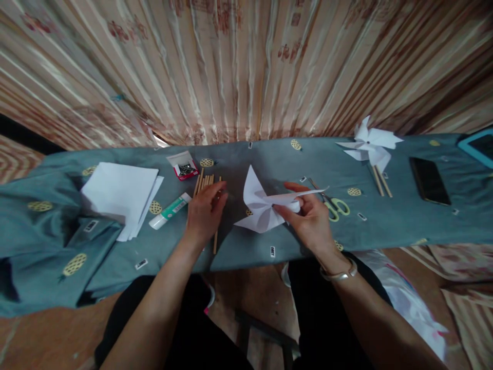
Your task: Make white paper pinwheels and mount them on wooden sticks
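Right hand [310, 218], fingers clamped on curved paper pinwheel [264, 208], between front and back table [231, 159] edges, left hand [204, 210] over wooden sticks [207, 180], grip unclear

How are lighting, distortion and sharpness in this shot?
Head view throughout: dim overall, with pale sheen on the curtain; soft shadow on the tablecloth beside the held paper pinwheel; wide-angle distortion, curtain pleats fanning outward; print on the glue stick too soft to read.

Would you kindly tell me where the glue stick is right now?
In the head view, the glue stick lies left of centre on the cloth, between the white paper sheets and the left hand.
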A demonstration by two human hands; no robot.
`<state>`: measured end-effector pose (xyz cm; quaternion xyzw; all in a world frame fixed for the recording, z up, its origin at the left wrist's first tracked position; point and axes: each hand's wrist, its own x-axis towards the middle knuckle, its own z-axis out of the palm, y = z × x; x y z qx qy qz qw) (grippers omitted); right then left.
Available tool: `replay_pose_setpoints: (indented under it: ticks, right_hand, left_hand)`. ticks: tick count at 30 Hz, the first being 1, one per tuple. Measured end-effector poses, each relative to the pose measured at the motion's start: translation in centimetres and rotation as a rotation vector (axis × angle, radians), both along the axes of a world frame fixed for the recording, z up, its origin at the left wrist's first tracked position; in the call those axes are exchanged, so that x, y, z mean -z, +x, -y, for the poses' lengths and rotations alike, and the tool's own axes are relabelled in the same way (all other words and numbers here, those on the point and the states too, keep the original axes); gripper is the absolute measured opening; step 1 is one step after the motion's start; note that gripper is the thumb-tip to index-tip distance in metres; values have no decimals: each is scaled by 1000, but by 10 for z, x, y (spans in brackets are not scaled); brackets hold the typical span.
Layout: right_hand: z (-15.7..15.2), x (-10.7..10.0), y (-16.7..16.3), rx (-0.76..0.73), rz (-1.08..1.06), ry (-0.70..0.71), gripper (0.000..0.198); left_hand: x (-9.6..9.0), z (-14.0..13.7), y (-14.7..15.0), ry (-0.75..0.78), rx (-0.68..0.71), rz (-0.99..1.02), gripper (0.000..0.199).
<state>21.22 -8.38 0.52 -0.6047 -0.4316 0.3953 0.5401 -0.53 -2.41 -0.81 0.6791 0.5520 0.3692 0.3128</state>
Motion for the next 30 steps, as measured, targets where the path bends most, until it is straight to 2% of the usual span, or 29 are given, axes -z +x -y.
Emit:
replay_pose_setpoints:
  ticks: [2,4,6,9,12,15,18,22,25,30]
  right_hand:
    - [5,-2,3,-6,41,35,52]
    - [11,-5,6,-12,91,74,49]
    - [17,-7,7,-23,174,107,46]
    - [25,-12,7,-53,329,151,45]
    - [31,-16,5,-111,435,197,47]
    - [34,-18,5,-175,493,261,48]
    - [37,-20,6,-236,527,335,51]
    - [40,-20,8,-268,561,401,53]
    - [41,-21,8,-255,588,406,51]
    - [42,-29,11,-229,665,443,49]
  left_hand:
    - [1,-6,-8,76,-5,-311,35]
    - [0,-9,-10,70,26,-520,39]
    - [-2,-8,-7,48,59,-639,39]
    - [-4,-9,-1,36,48,-684,36]
    - [0,-11,3,28,23,-565,36]
    - [4,-6,8,-33,54,-285,35]
    - [2,7,15,-97,129,-3,25]
    - [-8,26,23,-147,250,230,17]
    - [-17,34,26,-181,264,334,14]
    - [-30,39,26,-174,262,369,10]
